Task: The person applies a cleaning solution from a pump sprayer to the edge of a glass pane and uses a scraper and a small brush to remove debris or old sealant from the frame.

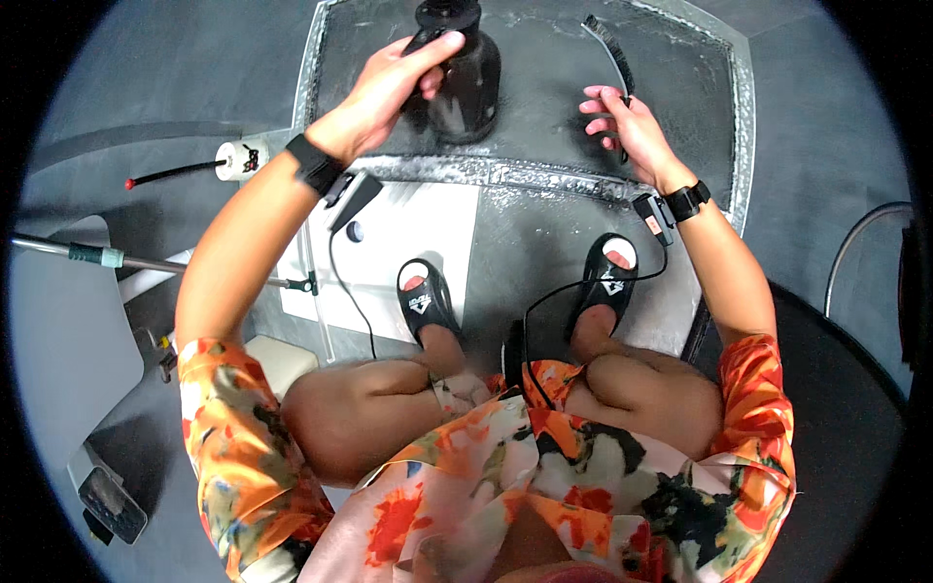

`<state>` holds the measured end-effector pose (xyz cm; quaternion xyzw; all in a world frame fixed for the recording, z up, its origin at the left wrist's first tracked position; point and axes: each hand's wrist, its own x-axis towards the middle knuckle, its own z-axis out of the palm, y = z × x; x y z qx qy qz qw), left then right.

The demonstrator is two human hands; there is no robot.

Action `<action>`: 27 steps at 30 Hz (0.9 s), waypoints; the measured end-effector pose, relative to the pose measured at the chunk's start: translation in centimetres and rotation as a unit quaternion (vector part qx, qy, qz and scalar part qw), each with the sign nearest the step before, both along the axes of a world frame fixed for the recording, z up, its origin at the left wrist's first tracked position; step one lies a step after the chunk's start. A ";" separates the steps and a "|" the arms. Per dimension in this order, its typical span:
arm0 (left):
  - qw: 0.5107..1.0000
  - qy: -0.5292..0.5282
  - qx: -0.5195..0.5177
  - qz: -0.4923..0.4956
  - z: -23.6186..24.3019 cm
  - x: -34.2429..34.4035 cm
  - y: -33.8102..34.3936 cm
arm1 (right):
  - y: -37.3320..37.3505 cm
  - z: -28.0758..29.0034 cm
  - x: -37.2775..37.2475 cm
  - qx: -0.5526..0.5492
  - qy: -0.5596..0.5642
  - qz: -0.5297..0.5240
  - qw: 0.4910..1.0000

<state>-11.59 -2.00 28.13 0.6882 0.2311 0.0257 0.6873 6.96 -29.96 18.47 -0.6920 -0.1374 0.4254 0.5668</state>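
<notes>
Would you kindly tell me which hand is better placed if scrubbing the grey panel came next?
Probably the right hand: it holds the curved, black-bristled brush above the grey panel. The left hand seems less suited, being occupied with the dark container.

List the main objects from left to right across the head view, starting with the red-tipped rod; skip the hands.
Red-tipped black rod → white cylinder → black jug → thin curved brush → curved gray tube.
</notes>
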 end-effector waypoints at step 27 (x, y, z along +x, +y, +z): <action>0.973 -0.182 0.118 0.075 -14.0 11.3 0.2 | 22.3 13.6 8.4 -0.081 -0.563 0.171 0.805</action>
